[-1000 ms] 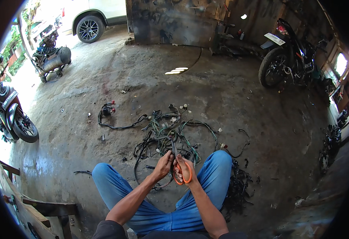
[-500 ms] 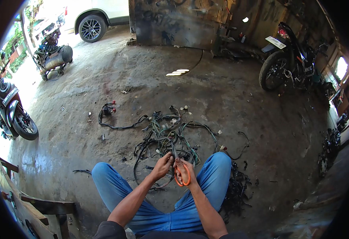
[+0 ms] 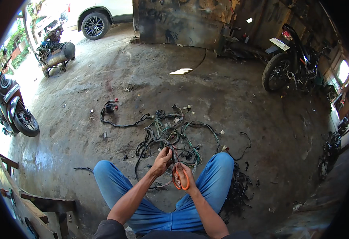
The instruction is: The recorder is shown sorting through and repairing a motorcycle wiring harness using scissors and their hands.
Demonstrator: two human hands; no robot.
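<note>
Holding scissors point(image 3: 188, 181) between wide-spread knees point(image 3: 223, 162)

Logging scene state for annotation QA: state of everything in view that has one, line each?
Left hand: closed on wiring.
Right hand: gripping the scissors.
Scissors: held, blades forward; open or shut unclear.
Wiring harness: tangled, spread on floor.
Black scraps: heaped beside right knee.
Compressor: standing on wheels.
Left motorcycle: standing.
Right motorcycle: standing, rear toward camera.
White car: standing, partly in view.
</note>
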